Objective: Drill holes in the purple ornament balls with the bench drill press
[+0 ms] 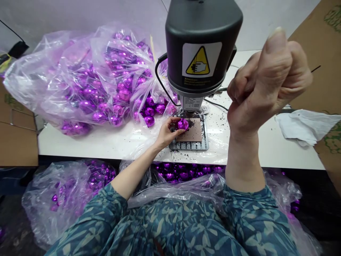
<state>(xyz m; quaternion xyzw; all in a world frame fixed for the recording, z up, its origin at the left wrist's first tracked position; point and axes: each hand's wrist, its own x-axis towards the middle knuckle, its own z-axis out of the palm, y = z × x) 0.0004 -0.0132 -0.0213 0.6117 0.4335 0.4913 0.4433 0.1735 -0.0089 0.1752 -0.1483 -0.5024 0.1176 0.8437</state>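
Note:
My left hand [169,132] pinches a shiny purple faceted ball [183,124] between thumb and fingers. The ball sits above a brown board [195,133] on the slotted metal base [205,144] of a small black bench press [204,39], under its head; the tool tip is mostly hidden. Raised at the right of the machine, my right hand [270,76] is closed in a fist, thumb on top. A short lever rod [222,89] runs from the machine into that fist, and its grip is hidden by the fingers.
A large clear bag [80,81] of purple balls lies left on the white table [106,142]. More purple balls [183,172] fill plastic below the front edge. Dark crumbs surround the base. A white cloth [306,124] lies right, beside cardboard [317,46]. A cable [161,76] loops by the machine.

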